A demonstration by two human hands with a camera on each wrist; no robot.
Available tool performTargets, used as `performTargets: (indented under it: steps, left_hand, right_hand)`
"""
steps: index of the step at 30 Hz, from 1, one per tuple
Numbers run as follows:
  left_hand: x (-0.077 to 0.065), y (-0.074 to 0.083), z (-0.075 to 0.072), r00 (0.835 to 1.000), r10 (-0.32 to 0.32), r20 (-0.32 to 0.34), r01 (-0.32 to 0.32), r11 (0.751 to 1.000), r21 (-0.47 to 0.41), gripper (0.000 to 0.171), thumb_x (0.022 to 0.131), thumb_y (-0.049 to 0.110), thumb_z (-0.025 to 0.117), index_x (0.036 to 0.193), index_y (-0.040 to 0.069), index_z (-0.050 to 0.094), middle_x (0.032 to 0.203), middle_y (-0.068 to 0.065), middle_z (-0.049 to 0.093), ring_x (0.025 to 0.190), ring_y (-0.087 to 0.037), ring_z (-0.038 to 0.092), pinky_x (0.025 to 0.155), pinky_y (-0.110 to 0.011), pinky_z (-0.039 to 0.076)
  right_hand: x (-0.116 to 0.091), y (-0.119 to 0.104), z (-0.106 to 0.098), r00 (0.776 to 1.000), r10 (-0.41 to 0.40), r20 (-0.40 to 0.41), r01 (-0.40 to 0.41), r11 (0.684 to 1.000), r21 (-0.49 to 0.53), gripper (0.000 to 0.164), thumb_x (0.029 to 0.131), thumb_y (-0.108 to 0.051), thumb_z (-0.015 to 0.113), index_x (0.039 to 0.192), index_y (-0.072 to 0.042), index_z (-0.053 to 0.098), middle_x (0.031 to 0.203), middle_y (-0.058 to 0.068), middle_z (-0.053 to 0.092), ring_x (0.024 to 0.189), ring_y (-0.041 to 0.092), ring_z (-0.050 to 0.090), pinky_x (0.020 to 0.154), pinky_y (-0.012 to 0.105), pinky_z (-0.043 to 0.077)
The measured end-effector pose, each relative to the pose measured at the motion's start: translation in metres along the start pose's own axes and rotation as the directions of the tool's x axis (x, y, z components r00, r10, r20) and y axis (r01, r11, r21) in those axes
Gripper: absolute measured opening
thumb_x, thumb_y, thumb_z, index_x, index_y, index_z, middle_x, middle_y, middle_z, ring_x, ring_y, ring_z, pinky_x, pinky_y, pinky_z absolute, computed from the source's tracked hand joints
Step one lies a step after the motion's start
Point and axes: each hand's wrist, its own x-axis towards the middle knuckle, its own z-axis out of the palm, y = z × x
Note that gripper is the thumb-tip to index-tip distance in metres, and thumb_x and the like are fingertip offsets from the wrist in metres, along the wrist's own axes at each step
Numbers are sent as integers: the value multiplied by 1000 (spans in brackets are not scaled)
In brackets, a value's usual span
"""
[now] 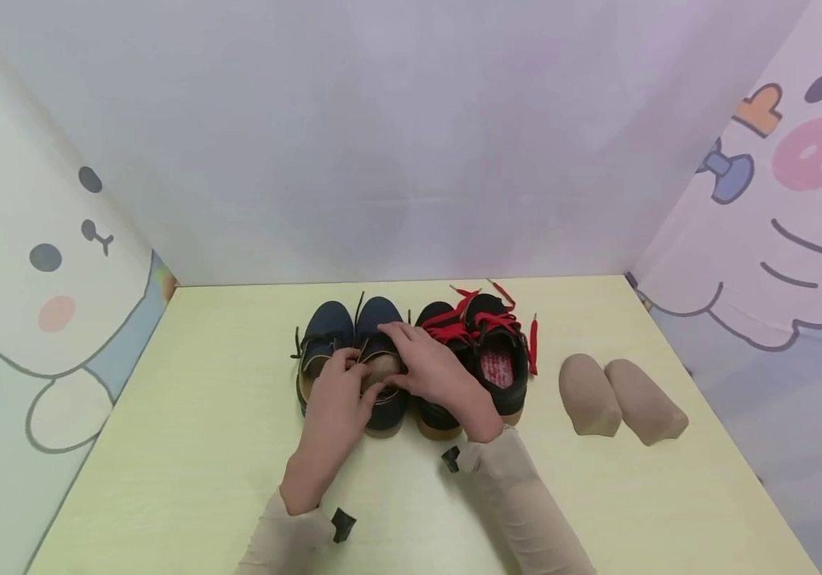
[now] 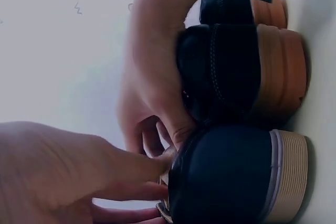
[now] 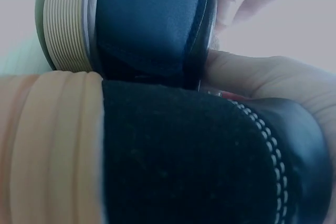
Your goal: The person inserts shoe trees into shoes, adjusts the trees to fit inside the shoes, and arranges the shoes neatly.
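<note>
Left hand [image 1: 335, 403], fingers bent, and right hand [image 1: 435, 369], thumb and fingers part-spread, both touch the opening of the right-hand navy, leather-look lace-up shoe [image 1: 387, 414] at mid-table; whether either grips the smooth beige insert [image 1: 382, 369] inside cannot be told. To work the insert well, steady the heel and guide it lengthwise without creasing the rim. Count: two navy shoes, two red-laced black shoes [image 1: 515, 390] to their right, two rounded beige forms [image 1: 586, 399] at far right.

I can see a pale yellow, flat-topped bench [image 1: 224, 399]. Around its middle sit navy lace-up shoes [image 1: 327, 317], toes pointing far; just right, red-laced, tan-soled black shoes [image 1: 479, 359]; farther right, two beige, round-ended pieces [image 1: 590, 395] lie side by side.
</note>
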Motion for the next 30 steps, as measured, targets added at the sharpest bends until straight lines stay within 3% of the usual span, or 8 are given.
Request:
performTargets:
  steps: [4,8,11,15,21,30]
  left_hand:
    - [7,-4,-2,995,46,-85,-47,999,-9,14,86,10,75,99,8,73,111,-12,68,107,-32,61,90,-46,52]
    - [16,-13,2,981,140,-133,-127,987,96,20,84,11,76,104,13,72,112,-7,68,113,-32,55,91,-50,47]
    - [20,-21,6,977,178,-116,-158,973,167,25,84,13,77,108,13,71,117,-7,68,118,-32,54,95,-53,45]
    - [23,-29,9,982,173,-77,-154,967,203,31,84,13,77,114,14,69,114,-8,71,124,-33,55,102,-53,42]
    - [25,-34,11,981,183,-56,-166,959,229,29,89,14,72,117,16,66,103,-10,75,125,-35,58,102,-53,44]
    - [28,-36,14,979,197,-58,-179,956,231,23,93,16,68,115,18,66,100,-9,76,123,-35,60,100,-53,45]
  right_hand:
    - [2,-1,1,1000,3,10,-3,1000,-21,82,85,-41,76,151,-19,35,153,2,43,131,23,53,97,39,53]
    - [3,-3,2,1000,-2,21,3,999,-35,81,85,-41,75,151,-17,35,153,3,43,131,23,54,99,39,52]
    - [3,-4,2,999,15,42,-13,999,-41,80,86,-42,74,151,-18,35,153,2,42,133,22,52,101,39,51]
    - [3,-7,2,997,35,69,-31,998,-58,81,86,-43,74,152,-19,33,154,2,42,135,21,50,101,39,51]
    - [4,-13,1,997,43,65,-38,997,-74,80,86,-41,75,151,-17,35,152,5,44,135,23,50,97,40,53]
    - [7,-16,5,999,47,19,-44,988,-150,80,85,-40,75,151,-15,36,146,7,50,135,24,50,92,38,55]
